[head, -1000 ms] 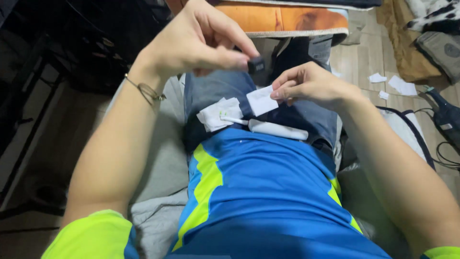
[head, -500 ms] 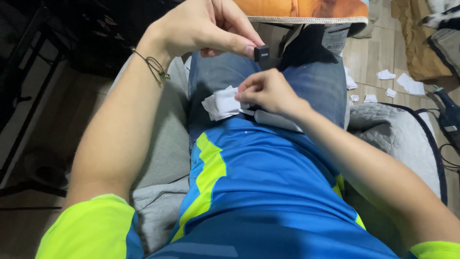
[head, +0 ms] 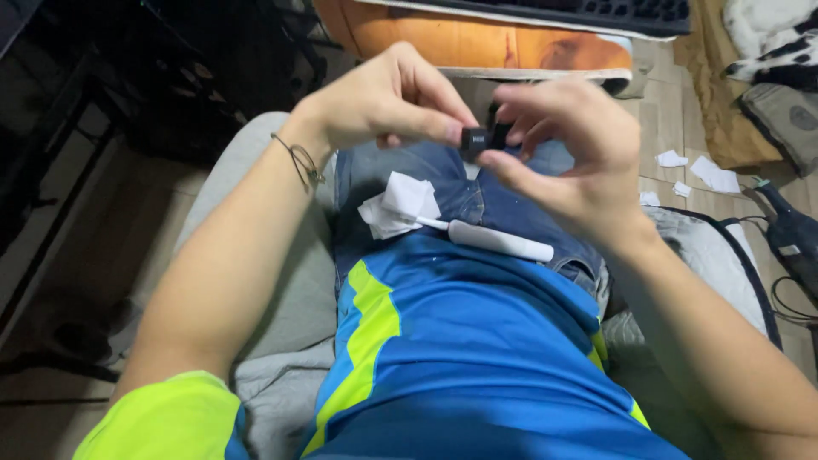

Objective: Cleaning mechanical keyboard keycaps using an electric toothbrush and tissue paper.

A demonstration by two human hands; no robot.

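Observation:
My left hand [head: 388, 102] pinches a small black block [head: 474, 137] between thumb and fingers, held above my lap. My right hand [head: 567, 149] has come up to the block, and its fingertips touch the right side of it. On my jeans below lie crumpled white paper pieces [head: 399, 204] and a white pen-shaped tool [head: 498, 240] whose thin tip points at the paper. I wear a thin bracelet [head: 300, 160] on my left wrist.
A grey cushion [head: 285, 281] lies under me at left and another padded grey seat [head: 707, 247] at right. An orange mat [head: 477, 43] with a keyboard [head: 613, 13] lies ahead. Paper scraps [head: 703, 166] litter the wooden floor; a dark tool with a cable [head: 792, 234] lies at the right.
My right hand left the white paper on my lap and rose to the black block held by my left hand. The paper now lies loose on my jeans.

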